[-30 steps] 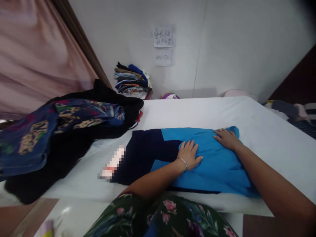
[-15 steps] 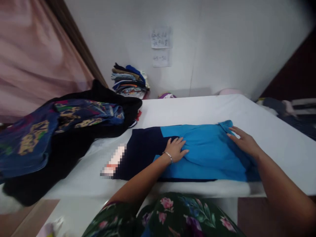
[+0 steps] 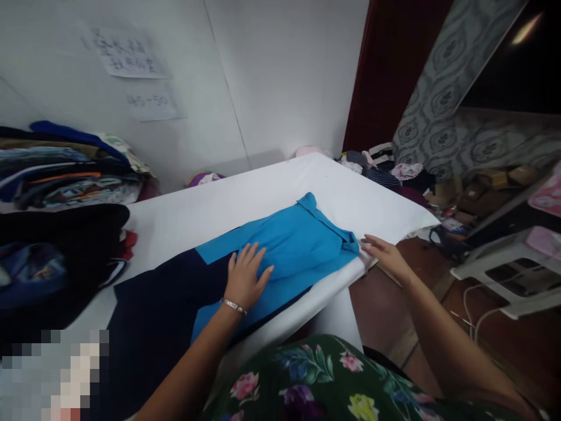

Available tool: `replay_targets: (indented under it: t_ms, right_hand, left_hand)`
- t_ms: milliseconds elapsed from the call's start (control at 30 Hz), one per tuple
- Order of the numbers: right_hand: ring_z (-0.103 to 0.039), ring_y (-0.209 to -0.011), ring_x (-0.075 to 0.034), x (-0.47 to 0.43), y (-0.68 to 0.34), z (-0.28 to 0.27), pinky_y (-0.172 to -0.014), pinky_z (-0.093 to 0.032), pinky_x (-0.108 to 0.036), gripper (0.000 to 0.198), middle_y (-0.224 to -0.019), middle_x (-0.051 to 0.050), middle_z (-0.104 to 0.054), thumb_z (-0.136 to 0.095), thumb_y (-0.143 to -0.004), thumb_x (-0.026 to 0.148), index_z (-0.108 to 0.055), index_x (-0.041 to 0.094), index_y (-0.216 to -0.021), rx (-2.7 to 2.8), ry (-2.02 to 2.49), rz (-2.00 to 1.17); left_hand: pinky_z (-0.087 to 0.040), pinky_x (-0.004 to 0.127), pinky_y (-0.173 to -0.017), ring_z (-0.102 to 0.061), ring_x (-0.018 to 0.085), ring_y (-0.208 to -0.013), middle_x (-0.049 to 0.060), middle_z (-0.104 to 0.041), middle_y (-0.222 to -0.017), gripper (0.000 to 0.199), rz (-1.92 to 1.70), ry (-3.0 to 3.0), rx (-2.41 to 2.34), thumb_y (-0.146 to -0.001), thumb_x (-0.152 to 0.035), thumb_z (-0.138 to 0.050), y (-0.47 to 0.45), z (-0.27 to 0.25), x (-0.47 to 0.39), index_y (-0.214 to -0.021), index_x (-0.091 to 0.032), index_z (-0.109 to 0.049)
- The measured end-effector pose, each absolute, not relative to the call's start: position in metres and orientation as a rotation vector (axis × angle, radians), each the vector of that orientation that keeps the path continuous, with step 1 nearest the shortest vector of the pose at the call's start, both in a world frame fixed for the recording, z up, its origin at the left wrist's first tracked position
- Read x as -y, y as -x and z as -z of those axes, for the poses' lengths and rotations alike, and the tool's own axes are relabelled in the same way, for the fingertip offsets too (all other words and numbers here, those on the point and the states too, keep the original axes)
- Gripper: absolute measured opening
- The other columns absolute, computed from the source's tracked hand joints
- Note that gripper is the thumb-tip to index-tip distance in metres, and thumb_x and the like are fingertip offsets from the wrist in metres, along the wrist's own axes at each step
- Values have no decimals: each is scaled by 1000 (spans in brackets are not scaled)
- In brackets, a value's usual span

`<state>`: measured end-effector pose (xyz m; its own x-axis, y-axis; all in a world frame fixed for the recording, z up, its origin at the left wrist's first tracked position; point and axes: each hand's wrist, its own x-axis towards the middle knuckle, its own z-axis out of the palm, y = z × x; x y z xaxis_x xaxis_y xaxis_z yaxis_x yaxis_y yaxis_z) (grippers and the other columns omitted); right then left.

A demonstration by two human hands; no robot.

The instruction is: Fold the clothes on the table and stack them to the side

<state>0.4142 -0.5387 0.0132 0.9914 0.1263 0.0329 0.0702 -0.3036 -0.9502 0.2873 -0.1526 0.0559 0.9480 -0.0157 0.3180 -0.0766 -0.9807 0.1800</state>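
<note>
A bright blue and navy garment [image 3: 302, 234] lies spread on the white-covered table [image 3: 245, 196]; its exact kind is unclear. My left hand [image 3: 248, 278], a bracelet on its wrist, presses flat on the blue part near the navy border, fingers spread. At the garment's right end, the edge is turned up into a narrow fold, with small raised flaps at both corners. Just beyond the near flap is my right hand [image 3: 385, 254], fingers stretched out and apart, with nothing seen in them.
Dark clothing [image 3: 65, 257] is heaped at the table's left, in front of a stack of folded clothes [image 3: 65, 169]. Paper signs [image 3: 131, 52] hang on the wall. More clothes [image 3: 385, 166] lie past the far right corner. A pale stool [image 3: 504, 263] stands at right.
My view has turned to the right. My right hand has moved from the garment's far right corner to its near one, and the right edge now shows a turned-up fold. My left hand stays on the garment.
</note>
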Motion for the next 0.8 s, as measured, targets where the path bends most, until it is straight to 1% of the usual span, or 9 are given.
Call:
replay_targets:
  t_ms: [100, 200, 267, 367, 500, 600, 700, 733, 800]
  right_hand:
    - [-58, -110, -27, 532, -417, -15, -93, -49, -41, 74, -127, -10, -58, -72, -68, 51, -50, 22, -133, 253, 1932, -91]
    - [-58, -110, -26, 523, -430, -16, -91, -50, -40, 77, -130, -6, -55, -73, -68, 43, -46, 25, -137, 362, 1967, -127]
    - [-57, -110, -26, 514, -440, -15, -94, -47, -40, 68, -126, -5, -59, -72, -68, 38, -53, 24, -131, 413, 2011, -61]
    - [-59, -102, -25, 500, -452, -12, -93, -46, -41, 43, -112, -5, -65, -66, -71, 35, -65, 23, -113, 414, 2091, 168]
    - [-59, -87, -22, 490, -459, -7, -83, -47, -38, 26, -95, -3, -67, -60, -76, 32, -66, 24, -100, 454, 2236, 260]
    - [-59, -87, -22, 494, -460, -8, -82, -47, -36, 29, -95, -3, -66, -61, -74, 32, -65, 24, -101, 462, 2259, 181]
    - [-58, -100, -24, 500, -460, -13, -89, -45, -38, 44, -113, -4, -64, -64, -72, 38, -63, 24, -113, 478, 2177, 131]
    - [-57, -103, -24, 500, -459, -15, -90, -45, -38, 46, -116, -4, -63, -65, -72, 40, -62, 24, -115, 481, 2149, 126]
    - [-59, -99, -24, 498, -459, -20, -86, -47, -37, 44, -110, -3, -66, -64, -73, 44, -64, 24, -113, 466, 2107, 128]
  left_hand:
    - [-27, 54, -108, -40, 30, -131, 12, -49, -139, 49, -425, -2885, 348, -87, -47, -48, -279, -56, 182, -127, -20, -55]
    - [-32, 53, -106, -44, 31, -127, 13, -49, -139, 50, -354, -2916, 397, -85, -44, -51, -273, -49, 196, -128, -18, -55]
    - [-34, 52, -104, -46, 31, -125, 14, -50, -138, 49, -319, -2957, 350, -85, -41, -52, -274, -44, 195, -128, -17, -55]
    - [-35, 50, -104, -48, 30, -124, 12, -52, -136, 46, -275, -2977, 319, -86, -38, -51, -277, -41, 190, -127, -18, -55]
    - [-36, 49, -104, -47, 29, -125, 12, -52, -136, 46, -256, -2956, 298, -86, -37, -52, -280, -40, 187, -128, -20, -54]
    - [-35, 50, -105, -46, 30, -126, 14, -49, -138, 53, -239, -2946, 284, -85, -45, -54, -276, -42, 192, -130, -19, -52]
    - [-32, 55, -105, -42, 33, -128, 13, -43, -143, 60, -220, -2962, 304, -79, -53, -59, -273, -45, 200, -131, -23, -52]
    - [-32, 56, -104, -43, 33, -128, 12, -43, -143, 57, -218, -2970, 311, -78, -52, -61, -272, -45, 201, -128, -24, -55]
    - [-34, 54, -103, -46, 32, -125, 12, -48, -139, 44, -241, -2976, 301, -81, -46, -60, -274, -46, 203, -119, -24, -61]
